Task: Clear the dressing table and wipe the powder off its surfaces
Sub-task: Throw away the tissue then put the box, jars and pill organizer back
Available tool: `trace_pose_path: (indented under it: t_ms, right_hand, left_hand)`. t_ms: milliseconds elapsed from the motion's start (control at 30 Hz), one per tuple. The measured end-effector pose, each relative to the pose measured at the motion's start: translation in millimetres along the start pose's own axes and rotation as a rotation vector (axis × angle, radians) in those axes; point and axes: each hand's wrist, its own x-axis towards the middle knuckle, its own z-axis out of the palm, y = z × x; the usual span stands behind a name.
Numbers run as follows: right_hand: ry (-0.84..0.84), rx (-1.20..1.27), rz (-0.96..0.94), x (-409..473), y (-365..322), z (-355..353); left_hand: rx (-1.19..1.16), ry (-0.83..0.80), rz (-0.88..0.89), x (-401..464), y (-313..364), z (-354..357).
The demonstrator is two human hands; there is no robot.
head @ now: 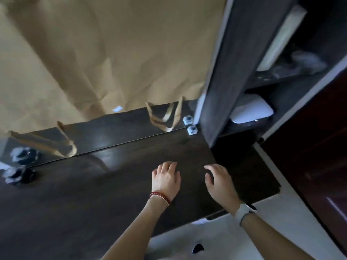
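Two hands reach over the dark wooden dressing table (78,203). The left hand (166,178) lies low over the top with its fingers loosely spread and bent at the tips, holding nothing; a red bead bracelet (161,196) circles its wrist. The right hand (219,182) hovers just beside it, fingers relaxed and slightly curled, also empty, with one white watch (243,211) on its wrist.

One small dark object (17,175) sits at the far left of the tabletop; it is blurred, perhaps a bottle or jar lying down. One small pale square block (192,130) stands at the back right corner. Both are doubled in the strip of mirror (112,134) along the back edge.

Brown paper (112,53) covers most of the mirror above, with two torn strips hanging at its lower edge. To the right stands a dark shelf unit (234,72) with two open compartments; the lower holds one white rounded thing (251,111). Pale floor (216,239) shows below the table edge.
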Motion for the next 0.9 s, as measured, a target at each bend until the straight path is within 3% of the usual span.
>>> trace_pose_path:
  t_ms: [233,533,767,900]
  right_hand:
    - [0.117,-0.145,0.155,-7.6,101.4,-96.8]
    - [0.112,-0.231,0.194,29.3,137.5,-126.1]
    - [0.067,-0.219,0.102,91.8,149.0,-145.6]
    - [0.042,-0.197,0.003,138.6,161.5,-151.3]
  left_hand:
    - [0.109,-0.062,0.286,37.7,131.3,41.6]
    - [0.186,-0.136,0.441,94.5,172.4,58.0]
    - [0.169,-0.045,0.397,133.0,198.3,60.8]
    - [0.204,-0.024,0.263,167.3,219.7,70.8]
